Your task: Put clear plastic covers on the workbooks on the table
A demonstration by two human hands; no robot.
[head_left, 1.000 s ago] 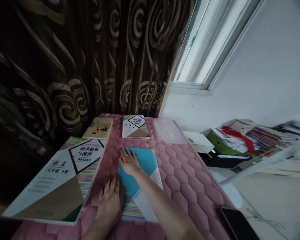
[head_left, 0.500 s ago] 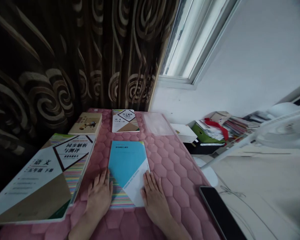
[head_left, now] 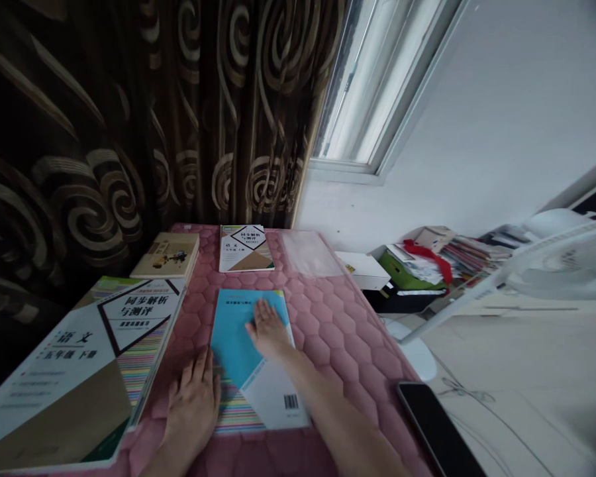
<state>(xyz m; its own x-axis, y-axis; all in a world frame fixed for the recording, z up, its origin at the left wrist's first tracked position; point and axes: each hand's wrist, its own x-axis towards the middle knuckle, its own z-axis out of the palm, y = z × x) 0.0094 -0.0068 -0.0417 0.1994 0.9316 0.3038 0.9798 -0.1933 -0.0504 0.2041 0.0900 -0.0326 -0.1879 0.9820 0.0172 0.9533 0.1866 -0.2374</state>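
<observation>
A blue, white and striped softcover book [head_left: 241,344] lies flat on the pink quilted mat [head_left: 338,338], a barcode [head_left: 291,401] showing at its lower right. My right hand [head_left: 269,331] rests flat on the blue part with its fingers apart. My left hand [head_left: 191,411] lies beside the book's lower left, its fingertips at the striped edge, holding nothing. To its left is a large Chinese-language workbook [head_left: 94,371]. A smaller copy [head_left: 246,248] and a beige book [head_left: 167,256] lie farther up the mat.
A clear plastic sleeve [head_left: 310,254] lies on the far mat. A black smartphone [head_left: 434,430] sits beyond the mat's right edge. A dark swirled curtain [head_left: 99,132] hangs behind. At right stand a white fan [head_left: 561,265], a white box [head_left: 361,270] and a heap of books and papers [head_left: 442,262].
My right hand has moved from the book's lower right edge up onto the blue part, uncovering the barcode. My left hand stays near the lower left corner.
</observation>
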